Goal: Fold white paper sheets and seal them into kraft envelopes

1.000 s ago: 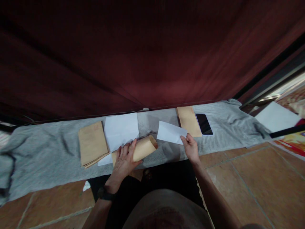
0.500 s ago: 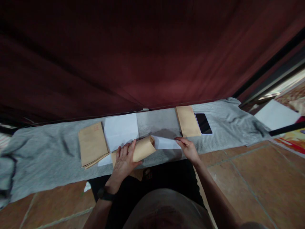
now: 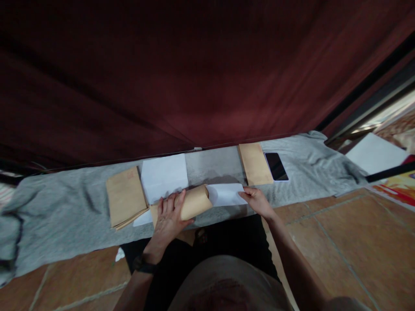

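Brown envelope [image 3: 195, 204], one, under spread left hand [image 3: 169, 218]; right hand [image 3: 256, 201] pinches one white sheet [image 3: 224, 194].

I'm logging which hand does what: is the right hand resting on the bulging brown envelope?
No, the left hand rests on the bulging brown envelope, while the right hand pinches the white paper by one end.

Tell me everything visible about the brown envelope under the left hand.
The brown envelope looks like plain paper, its rounded right mouth bulging open. It lies slanted on the grey cloth; the left hand rests over its left part, partly hiding it. A white paper, pinched by the right hand, reaches that mouth; how far inside is hidden.
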A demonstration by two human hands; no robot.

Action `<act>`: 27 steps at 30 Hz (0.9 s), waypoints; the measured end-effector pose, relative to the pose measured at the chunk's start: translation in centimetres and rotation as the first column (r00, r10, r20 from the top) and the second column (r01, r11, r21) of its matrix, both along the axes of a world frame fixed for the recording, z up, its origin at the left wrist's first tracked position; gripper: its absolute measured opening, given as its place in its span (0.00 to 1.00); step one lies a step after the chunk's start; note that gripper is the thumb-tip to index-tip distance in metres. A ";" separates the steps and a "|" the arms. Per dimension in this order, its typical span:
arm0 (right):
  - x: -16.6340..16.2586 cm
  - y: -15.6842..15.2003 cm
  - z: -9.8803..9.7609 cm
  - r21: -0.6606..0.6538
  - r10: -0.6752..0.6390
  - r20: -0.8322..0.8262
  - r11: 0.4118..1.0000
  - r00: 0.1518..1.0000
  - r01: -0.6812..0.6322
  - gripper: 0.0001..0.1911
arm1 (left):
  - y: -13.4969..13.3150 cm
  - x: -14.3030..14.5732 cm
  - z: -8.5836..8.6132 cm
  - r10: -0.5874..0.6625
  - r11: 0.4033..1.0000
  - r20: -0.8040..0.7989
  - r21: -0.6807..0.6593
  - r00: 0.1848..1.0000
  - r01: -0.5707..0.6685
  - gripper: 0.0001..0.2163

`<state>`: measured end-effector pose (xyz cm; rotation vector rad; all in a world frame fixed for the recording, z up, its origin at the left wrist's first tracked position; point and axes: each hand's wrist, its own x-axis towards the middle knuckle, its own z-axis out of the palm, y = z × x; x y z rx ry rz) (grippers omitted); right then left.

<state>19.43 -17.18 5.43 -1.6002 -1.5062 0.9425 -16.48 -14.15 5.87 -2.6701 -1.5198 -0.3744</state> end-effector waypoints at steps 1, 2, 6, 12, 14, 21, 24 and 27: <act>-0.2 0.0 0.0 -0.007 0.005 -0.008 1.000 1.000 -0.005 0.18 | 0.1 0.1 0.1 -0.006 1.000 -0.006 0.005 1.000 0.006 0.51; -0.4 0.0 0.1 -0.014 0.006 -0.016 1.000 1.000 -0.007 0.18 | 0.1 0.2 0.1 -0.009 1.000 -0.009 0.010 1.000 0.009 0.51; -1.5 0.1 0.0 -0.029 0.011 -0.047 1.000 0.999 -0.013 0.16 | 0.3 0.6 0.3 -0.027 0.999 -0.003 0.024 1.000 0.027 0.51; -3.8 0.0 -0.4 -0.022 0.036 -0.093 0.999 0.995 -0.038 0.19 | 0.2 1.3 0.5 -0.073 0.997 0.032 0.024 0.997 0.072 0.50; -4.8 0.1 -0.5 0.006 0.035 -0.080 0.999 0.996 -0.035 0.19 | 0.2 1.6 0.5 -0.085 0.996 0.033 0.022 0.996 0.084 0.50; -7.7 0.4 -0.4 0.051 0.042 -0.077 0.998 0.996 -0.038 0.15 | 0.3 2.4 0.1 -0.129 0.992 0.048 0.022 0.991 0.128 0.50; -8.3 0.5 -0.8 0.010 0.054 -0.074 0.999 0.996 -0.054 0.17 | 0.3 2.6 0.0 -0.140 0.990 0.050 0.029 0.989 0.139 0.49; -8.6 0.6 -1.1 -0.020 0.060 -0.072 0.998 0.996 -0.061 0.16 | 0.3 2.7 -0.1 -0.148 0.989 0.053 0.034 0.988 0.147 0.49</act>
